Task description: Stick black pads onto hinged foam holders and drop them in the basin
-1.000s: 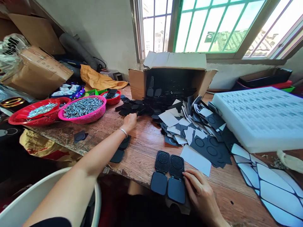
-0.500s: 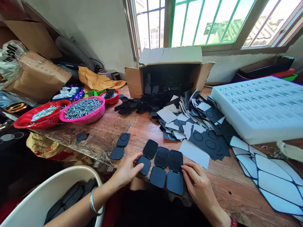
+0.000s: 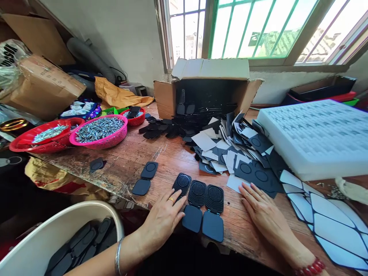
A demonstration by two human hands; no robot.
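Three hinged black pieces stand side by side at the table's front edge, each with a ridged upper half and, on the middle piece (image 3: 192, 218) and right piece (image 3: 213, 226), a smooth lower half. My left hand (image 3: 162, 214) lies with fingers stretched over the left piece (image 3: 183, 181), hiding its lower half. Flat on a white-backed sheet (image 3: 234, 182) rests my right hand (image 3: 264, 214), fingers extended, beside a heap of black and white cards (image 3: 227, 157). Another two-part black piece (image 3: 141, 187) lies to the left, touched by neither hand.
An open cardboard box (image 3: 165, 99) spills black pieces onto the table. Pink (image 3: 115, 140) and red (image 3: 20, 143) baskets hold small metal parts. A cream tub (image 3: 116, 214) with black pieces stands below left. White foam (image 3: 316, 163) and pale curved sheets (image 3: 333, 226) lie right.
My right hand has left the right piece and moved right onto the sheet. My left hand has shifted right and spread over the left piece. The sheet has slid towards the right.
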